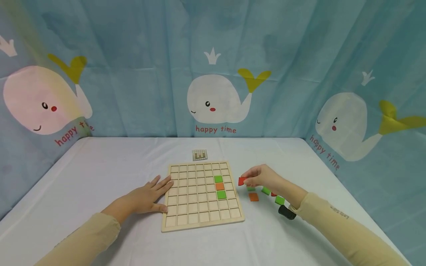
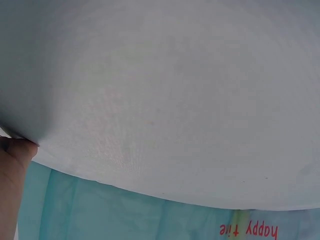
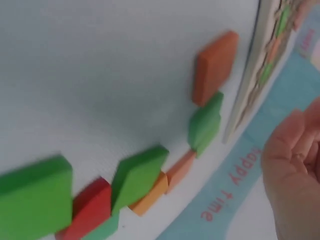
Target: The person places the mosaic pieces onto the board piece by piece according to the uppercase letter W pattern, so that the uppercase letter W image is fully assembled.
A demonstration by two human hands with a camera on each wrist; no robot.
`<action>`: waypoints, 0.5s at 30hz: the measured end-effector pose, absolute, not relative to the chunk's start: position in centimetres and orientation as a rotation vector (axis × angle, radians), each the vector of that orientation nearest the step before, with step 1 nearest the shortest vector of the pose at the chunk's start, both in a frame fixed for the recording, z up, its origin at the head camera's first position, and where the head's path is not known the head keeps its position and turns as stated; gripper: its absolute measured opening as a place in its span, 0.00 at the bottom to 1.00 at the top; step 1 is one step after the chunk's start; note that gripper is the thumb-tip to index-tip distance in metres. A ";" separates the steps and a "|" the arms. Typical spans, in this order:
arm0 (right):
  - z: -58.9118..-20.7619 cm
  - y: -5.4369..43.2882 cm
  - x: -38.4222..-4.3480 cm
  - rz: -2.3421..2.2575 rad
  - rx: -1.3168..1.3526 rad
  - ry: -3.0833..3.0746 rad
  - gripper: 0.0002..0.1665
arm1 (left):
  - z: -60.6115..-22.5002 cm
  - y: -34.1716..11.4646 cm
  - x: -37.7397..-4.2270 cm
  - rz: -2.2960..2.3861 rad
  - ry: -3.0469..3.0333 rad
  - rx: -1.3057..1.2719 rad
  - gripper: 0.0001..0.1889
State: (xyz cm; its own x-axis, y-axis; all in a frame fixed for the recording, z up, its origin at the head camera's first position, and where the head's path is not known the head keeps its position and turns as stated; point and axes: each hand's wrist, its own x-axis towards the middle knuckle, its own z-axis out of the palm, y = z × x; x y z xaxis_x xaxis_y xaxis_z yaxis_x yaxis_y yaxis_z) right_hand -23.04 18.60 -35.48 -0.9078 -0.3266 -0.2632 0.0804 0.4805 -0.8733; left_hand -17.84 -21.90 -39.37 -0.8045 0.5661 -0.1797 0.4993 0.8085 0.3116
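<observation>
My right hand (image 1: 261, 176) pinches a red tile (image 1: 242, 181) between thumb and fingers, just off the right edge of the wooden grid board (image 1: 203, 224). The left hand (image 1: 148, 195) lies with spread fingers at the board's left edge, thumb and fingertips on the rim. In one column of the board sit a green tile (image 1: 218, 179), an orange tile (image 1: 219, 186) below it, and another green tile (image 1: 221, 194) nearest me. In the right wrist view the hand (image 3: 295, 160) shows at the right, its held tile out of sight.
Right of the board lie loose tiles, among them an orange tile (image 1: 253, 197), a green tile (image 1: 280, 200) and a red tile (image 3: 92, 207). A black cylinder (image 1: 287, 212) lies by the right sleeve. Behind the board is a small patterned card (image 1: 199, 154).
</observation>
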 end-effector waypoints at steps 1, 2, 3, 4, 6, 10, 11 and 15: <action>-35.6 18.5 -22.9 -1.411 -0.214 2.335 0.11 | -39.4 -21.9 -17.8 0.367 2.730 0.824 0.51; -35.8 18.4 -22.8 -1.412 -0.227 2.331 0.11 | -39.4 -21.9 -17.8 0.366 2.729 0.824 0.51; -35.9 18.4 -22.7 -1.415 -0.242 2.324 0.11 | -39.4 -21.9 -17.8 0.364 2.729 0.823 0.51; -36.0 18.3 -22.6 -1.420 -0.253 2.317 0.11 | -39.4 -21.9 -17.8 0.369 2.729 0.829 0.50; -36.3 18.2 -22.3 -1.430 -0.281 2.295 0.12 | -39.4 -21.9 -17.8 0.368 2.728 0.831 0.51; -36.7 17.8 -21.8 -1.421 -0.328 2.270 0.12 | -39.4 -21.9 -17.9 0.365 2.727 0.824 0.51; -36.8 17.6 -21.6 -1.416 -0.335 2.266 0.11 | -39.5 -21.9 -17.9 0.358 2.727 0.819 0.51; -37.1 17.0 -21.2 -1.383 -0.332 2.276 0.11 | -39.5 -22.0 -18.0 0.342 2.733 0.823 0.51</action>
